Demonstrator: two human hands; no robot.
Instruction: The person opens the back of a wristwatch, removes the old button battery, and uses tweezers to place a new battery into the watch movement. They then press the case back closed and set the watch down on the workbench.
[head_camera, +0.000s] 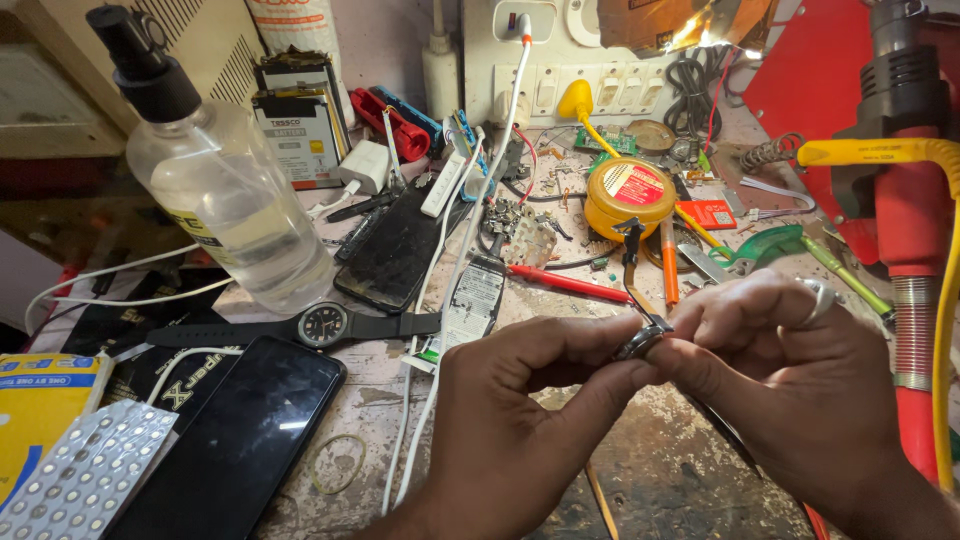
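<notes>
My left hand (520, 410) and my right hand (790, 370) meet over the workbench and pinch a small dark metal part (640, 342) between thumb and fingers. A thin orange and black flex strip (630, 265) rises from that part toward the yellow round tin (628, 195). A silver ring sits on a finger of my right hand. The underside of the small part is hidden by my fingertips.
A clear spray bottle (225, 195) stands at left, a black wristwatch (325, 325) and a dark phone (235, 440) lie in front of it. Another phone (395, 250), a red screwdriver (565, 282), a white cable (440, 330) and a red heat gun (905, 200) crowd the bench.
</notes>
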